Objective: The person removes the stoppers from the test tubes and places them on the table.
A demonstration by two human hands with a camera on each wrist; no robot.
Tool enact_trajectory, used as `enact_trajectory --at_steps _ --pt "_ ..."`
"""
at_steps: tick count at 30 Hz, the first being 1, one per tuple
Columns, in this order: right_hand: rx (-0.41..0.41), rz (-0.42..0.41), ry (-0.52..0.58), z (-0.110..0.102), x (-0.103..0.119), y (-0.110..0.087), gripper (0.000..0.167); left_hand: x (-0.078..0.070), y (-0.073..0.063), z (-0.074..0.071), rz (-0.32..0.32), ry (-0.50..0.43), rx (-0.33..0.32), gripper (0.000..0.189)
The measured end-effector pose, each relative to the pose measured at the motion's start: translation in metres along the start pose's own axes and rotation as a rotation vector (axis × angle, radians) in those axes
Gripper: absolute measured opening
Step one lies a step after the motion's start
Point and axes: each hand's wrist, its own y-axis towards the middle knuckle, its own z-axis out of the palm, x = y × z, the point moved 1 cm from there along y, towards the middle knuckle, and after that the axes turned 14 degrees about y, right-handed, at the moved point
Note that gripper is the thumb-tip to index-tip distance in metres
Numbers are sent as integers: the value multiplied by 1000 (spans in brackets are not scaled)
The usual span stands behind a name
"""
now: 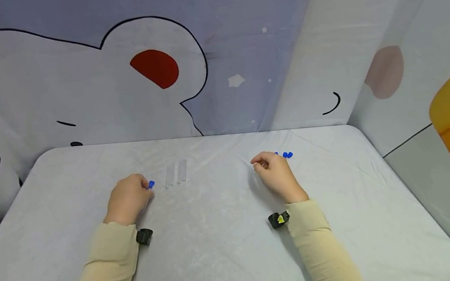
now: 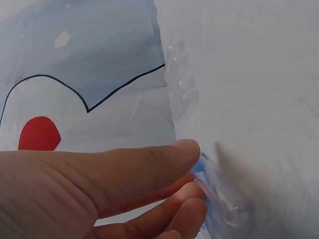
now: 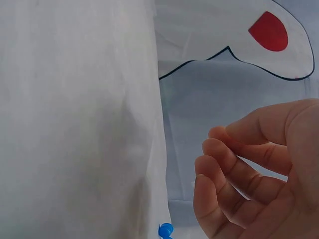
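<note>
My left hand (image 1: 127, 197) is at the left of the table. Its thumb and fingers pinch a clear test tube (image 2: 232, 206) near a blue cap (image 1: 151, 184); the left wrist view shows the tube's rounded end pointing away from the fingers. The fingers partly cover tube and cap, and whether more than one tube is held I cannot tell. Just right of that hand lie several clear test tubes (image 1: 181, 170), side by side. Over the right part of the table, my right hand (image 1: 276, 174) has loosely curled fingers, thumb near the index fingertip, and nothing visible between them.
Small blue caps (image 1: 287, 154) lie just behind the right hand, one partly hidden by it. A pale cloth (image 1: 221, 237) covers the table. Printed fabric walls (image 1: 240, 61) stand along the back and sides.
</note>
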Motion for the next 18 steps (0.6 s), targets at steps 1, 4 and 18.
enact_trajectory --at_steps 1,4,18 --pt "7 0 -2 1 0 0 20 0 0 1 -1 10 -2 9" --pt "28 -2 -4 4 0 0 20 -1 -1 2 1 40 -4 11" --pt "116 -42 -18 14 0 -1 18 -6 -4 -10 40 55 -83 8"
